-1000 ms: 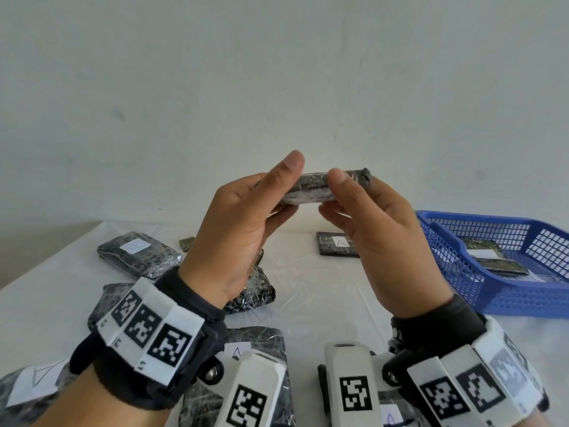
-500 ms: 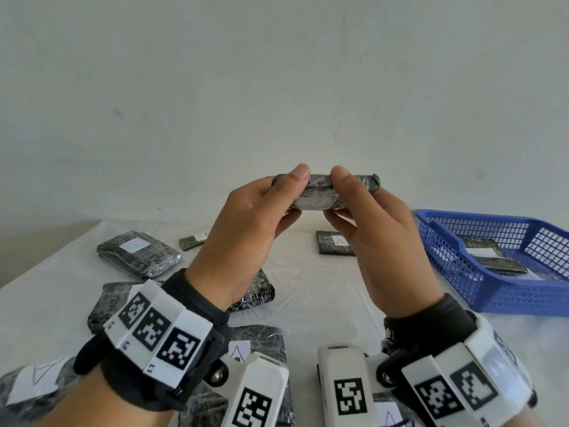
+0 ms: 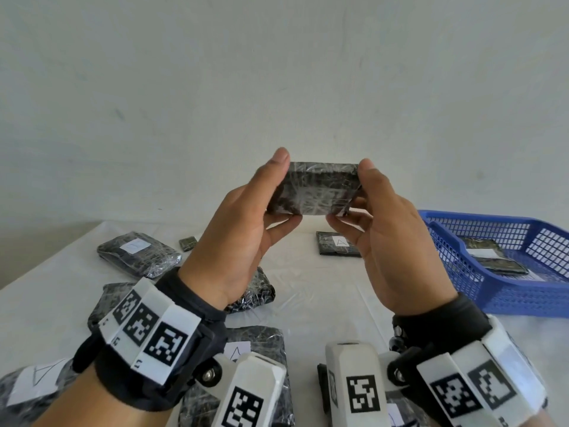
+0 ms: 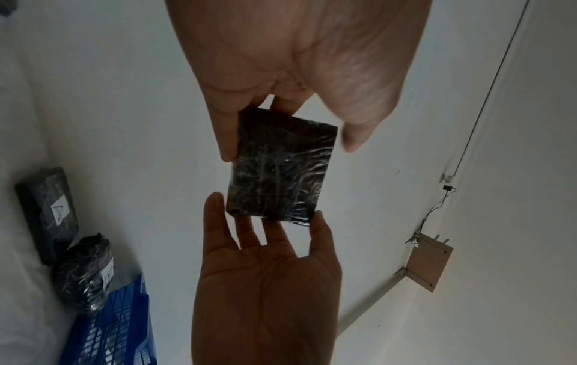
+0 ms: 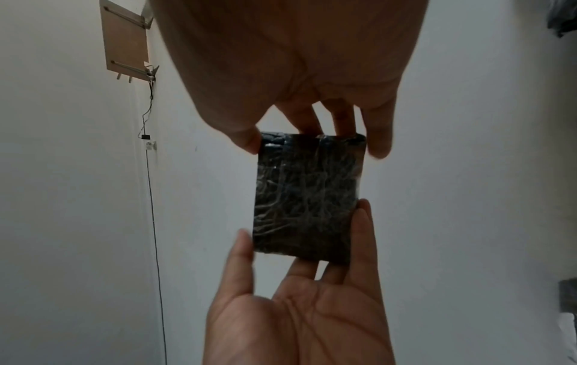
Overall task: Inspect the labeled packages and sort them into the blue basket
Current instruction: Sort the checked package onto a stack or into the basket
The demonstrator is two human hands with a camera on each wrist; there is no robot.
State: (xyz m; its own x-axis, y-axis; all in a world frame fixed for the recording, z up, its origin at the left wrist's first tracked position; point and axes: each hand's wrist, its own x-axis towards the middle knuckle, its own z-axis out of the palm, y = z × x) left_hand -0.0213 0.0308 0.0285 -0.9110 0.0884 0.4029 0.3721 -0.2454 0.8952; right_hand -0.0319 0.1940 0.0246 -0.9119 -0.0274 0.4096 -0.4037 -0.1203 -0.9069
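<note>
I hold a small black plastic-wrapped package [image 3: 317,189] up in front of the wall, its broad face toward me with no label showing. My left hand [image 3: 274,192] pinches its left end between thumb and fingers. My right hand [image 3: 354,195] pinches the right end the same way. The wrist views show the same package [image 4: 281,168] [image 5: 307,197] between both hands' fingertips. The blue basket [image 3: 508,291] stands on the table at the right with two flat packages [image 3: 489,257] inside.
Several more wrapped packages lie on the white table: one with a white label [image 3: 138,254] at left, a flat one marked with a triangle [image 3: 338,248] at centre back, a tiny one [image 3: 187,243], and others [image 3: 252,349] [image 3: 30,386] near me.
The package has been turned from edge-on to its broad face toward me. Both hands have shifted their hold to its two ends.
</note>
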